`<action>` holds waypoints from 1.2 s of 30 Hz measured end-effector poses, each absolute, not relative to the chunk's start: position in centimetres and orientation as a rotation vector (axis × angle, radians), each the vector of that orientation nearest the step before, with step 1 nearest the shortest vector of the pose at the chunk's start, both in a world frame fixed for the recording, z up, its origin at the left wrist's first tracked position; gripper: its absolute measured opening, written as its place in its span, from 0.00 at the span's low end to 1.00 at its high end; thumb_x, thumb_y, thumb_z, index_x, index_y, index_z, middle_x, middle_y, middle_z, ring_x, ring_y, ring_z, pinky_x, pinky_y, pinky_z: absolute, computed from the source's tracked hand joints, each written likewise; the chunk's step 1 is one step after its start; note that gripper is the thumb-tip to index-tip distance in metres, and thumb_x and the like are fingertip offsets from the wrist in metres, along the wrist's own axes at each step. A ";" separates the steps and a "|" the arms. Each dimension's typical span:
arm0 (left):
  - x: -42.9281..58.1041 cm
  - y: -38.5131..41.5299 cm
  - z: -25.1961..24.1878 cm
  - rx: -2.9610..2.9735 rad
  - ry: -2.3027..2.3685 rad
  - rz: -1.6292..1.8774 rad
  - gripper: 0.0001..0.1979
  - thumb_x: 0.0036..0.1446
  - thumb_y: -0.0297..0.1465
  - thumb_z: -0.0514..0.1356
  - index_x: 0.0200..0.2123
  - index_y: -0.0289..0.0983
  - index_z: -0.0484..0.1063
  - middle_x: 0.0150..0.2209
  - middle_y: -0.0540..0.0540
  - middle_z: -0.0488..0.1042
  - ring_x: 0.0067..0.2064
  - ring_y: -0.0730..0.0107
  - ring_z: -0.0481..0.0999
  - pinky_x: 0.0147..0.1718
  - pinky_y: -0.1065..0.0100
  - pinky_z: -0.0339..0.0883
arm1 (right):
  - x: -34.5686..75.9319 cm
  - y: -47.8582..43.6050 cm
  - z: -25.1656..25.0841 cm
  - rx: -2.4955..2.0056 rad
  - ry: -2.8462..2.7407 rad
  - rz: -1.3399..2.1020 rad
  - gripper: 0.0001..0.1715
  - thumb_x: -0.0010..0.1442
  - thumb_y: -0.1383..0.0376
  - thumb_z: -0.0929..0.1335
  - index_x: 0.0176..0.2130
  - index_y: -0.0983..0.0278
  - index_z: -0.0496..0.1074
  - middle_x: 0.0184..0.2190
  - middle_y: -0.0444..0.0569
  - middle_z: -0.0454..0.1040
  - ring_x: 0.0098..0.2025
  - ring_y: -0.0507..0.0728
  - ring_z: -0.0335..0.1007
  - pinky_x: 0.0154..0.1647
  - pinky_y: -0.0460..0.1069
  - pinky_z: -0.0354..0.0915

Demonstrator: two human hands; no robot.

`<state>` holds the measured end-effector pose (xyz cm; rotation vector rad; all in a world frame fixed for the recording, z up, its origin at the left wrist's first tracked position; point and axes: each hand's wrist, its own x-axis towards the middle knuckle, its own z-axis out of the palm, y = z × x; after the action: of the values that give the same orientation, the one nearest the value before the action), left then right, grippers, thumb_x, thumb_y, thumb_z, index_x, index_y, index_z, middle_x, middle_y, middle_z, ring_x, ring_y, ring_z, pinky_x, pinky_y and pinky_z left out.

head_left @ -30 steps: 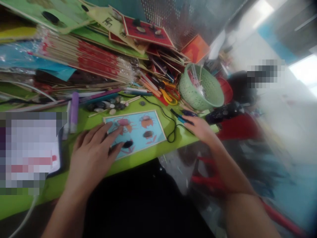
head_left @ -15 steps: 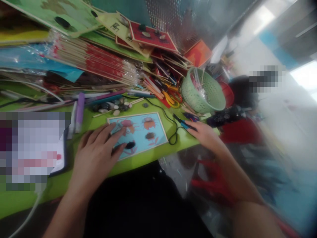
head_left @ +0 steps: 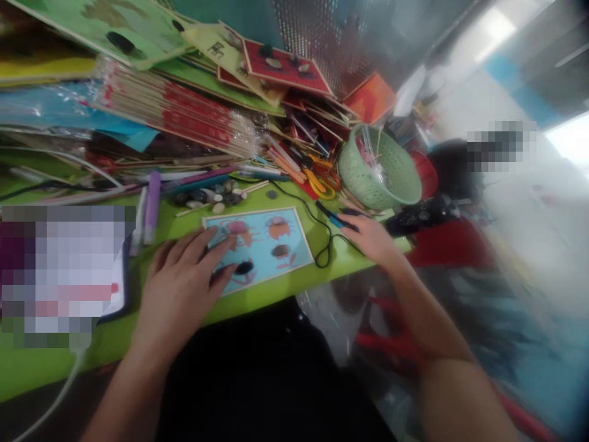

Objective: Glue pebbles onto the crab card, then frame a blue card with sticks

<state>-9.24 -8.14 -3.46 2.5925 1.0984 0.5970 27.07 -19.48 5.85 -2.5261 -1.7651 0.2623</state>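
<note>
My left hand (head_left: 184, 276) lies with its fingers stretched over the left side of a light-blue picture card (head_left: 299, 245). The card has a pale border and carries orange and pink drawings with pebbles on them, among them a black pebble (head_left: 244, 267) beside my thumb and a grey-brown pebble (head_left: 280, 251). To the card's right, my right hand (head_left: 370, 236) is closed around a slim black-and-blue pen-like tool (head_left: 335, 220). Its tip points up and left. A thin black cord (head_left: 324, 255) loops between the tool and the card.
Loose pebbles (head_left: 207, 196) lie behind the card. Yellow-handled scissors (head_left: 319, 184) and a green basket (head_left: 391, 178) stand beyond my right hand. Bundled sticks (head_left: 175, 110) and picture boards (head_left: 285, 67) pile up at the back. A blurred-out device (head_left: 118, 298) with a white cable lies left.
My right hand has moved slightly left and away from me, carrying the pen-like tool with it. My left hand stays on the card. The whole view has shifted a little.
</note>
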 end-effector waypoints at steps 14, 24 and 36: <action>-9.1 -8.1 -3.5 2.556 1.089 0.607 0.22 0.70 0.36 0.55 0.64 0.46 0.71 0.68 0.40 0.69 0.69 0.43 0.66 0.68 0.41 0.55 | 27.5 -19.8 6.0 -2.512 -1.813 0.243 0.25 0.68 0.58 0.67 0.62 0.56 0.76 0.58 0.53 0.79 0.59 0.68 0.76 0.62 0.63 0.70; -9.2 -8.1 -3.4 2.573 1.086 0.613 0.22 0.70 0.36 0.55 0.65 0.47 0.70 0.67 0.40 0.70 0.69 0.44 0.66 0.67 0.40 0.57 | 27.7 -19.2 6.1 -2.556 -1.792 0.245 0.25 0.68 0.59 0.68 0.62 0.57 0.76 0.60 0.53 0.78 0.62 0.68 0.74 0.65 0.63 0.68; -9.0 -8.1 -3.5 2.594 1.104 0.595 0.21 0.71 0.37 0.53 0.63 0.42 0.73 0.67 0.38 0.70 0.68 0.42 0.67 0.67 0.41 0.56 | 27.7 -19.3 6.1 -2.517 -1.774 0.311 0.24 0.67 0.60 0.68 0.61 0.56 0.77 0.60 0.51 0.78 0.64 0.67 0.73 0.67 0.63 0.66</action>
<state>-9.05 -8.14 -3.54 2.5941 1.1039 0.5950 27.72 -19.25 6.12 -2.5168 -1.7737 0.3107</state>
